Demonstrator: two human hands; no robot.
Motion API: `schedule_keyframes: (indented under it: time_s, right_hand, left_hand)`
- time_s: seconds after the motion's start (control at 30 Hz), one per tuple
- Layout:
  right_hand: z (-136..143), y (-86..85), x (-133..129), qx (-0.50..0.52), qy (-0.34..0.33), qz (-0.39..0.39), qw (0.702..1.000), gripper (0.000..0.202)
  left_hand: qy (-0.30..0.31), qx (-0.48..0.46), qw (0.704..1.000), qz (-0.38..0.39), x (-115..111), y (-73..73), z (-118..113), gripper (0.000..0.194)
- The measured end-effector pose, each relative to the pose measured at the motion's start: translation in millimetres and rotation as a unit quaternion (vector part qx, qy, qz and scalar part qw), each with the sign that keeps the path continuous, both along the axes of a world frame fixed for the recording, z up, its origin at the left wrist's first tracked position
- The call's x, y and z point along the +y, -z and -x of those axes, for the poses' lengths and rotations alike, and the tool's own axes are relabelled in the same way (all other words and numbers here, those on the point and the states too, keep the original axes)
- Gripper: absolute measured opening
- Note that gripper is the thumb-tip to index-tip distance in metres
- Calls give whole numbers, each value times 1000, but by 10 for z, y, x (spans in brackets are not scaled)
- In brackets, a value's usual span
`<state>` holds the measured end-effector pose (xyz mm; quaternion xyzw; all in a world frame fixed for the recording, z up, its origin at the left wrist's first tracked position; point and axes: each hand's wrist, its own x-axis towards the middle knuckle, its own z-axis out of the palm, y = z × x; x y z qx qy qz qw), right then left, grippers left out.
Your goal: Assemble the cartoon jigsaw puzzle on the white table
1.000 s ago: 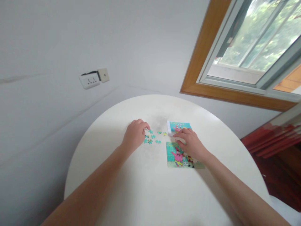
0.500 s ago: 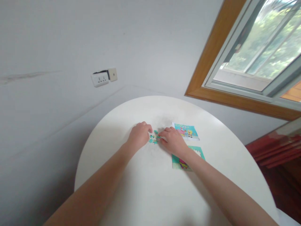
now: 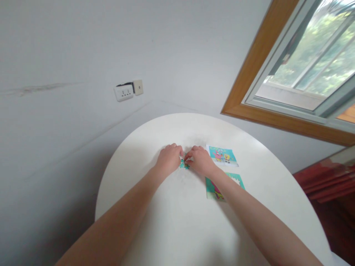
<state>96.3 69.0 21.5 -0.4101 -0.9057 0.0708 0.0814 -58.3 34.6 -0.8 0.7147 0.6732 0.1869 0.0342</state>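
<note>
Several small teal puzzle pieces (image 3: 184, 165) lie between my hands on the white round table (image 3: 177, 207). My left hand (image 3: 169, 158) rests at their left side, fingers curled and partly hidden, touching the edge of the group. From the right, my right hand (image 3: 199, 159) reaches over them with thumb and fingertips close together; anything pinched there is too small to make out. A teal picture card with cartoon figures (image 3: 223, 156) lies to the right of my right hand. Below it is a puzzle frame board (image 3: 213, 190), partly covered by my right forearm.
A wall with a socket (image 3: 124, 92) rises behind the table on the left. At the upper right is a wood-framed window (image 3: 244, 107). Red fabric (image 3: 321, 179) hangs at the right, beyond the table's edge.
My right hand has moved closer to my left, so the gap between them is narrower and fewer pieces show. The whole view has shifted slightly.
</note>
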Motion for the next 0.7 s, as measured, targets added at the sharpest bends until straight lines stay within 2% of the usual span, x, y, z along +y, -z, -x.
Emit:
schedule_keyframes:
  time_s: [0.27,0.43,0.7]
  right_hand:
    - [8,68,76,28,13,33,999,14]
    - [-17,115,94,61,16,53,997,12]
    - [-95,132,96,139,8,114,984,10]
  left_hand:
    - [4,-9,1000,12,14,-4,-24,23]
    - [40,-30,998,42,53,29,33,20]
    - [69,-106,991,52,78,46,62,14]
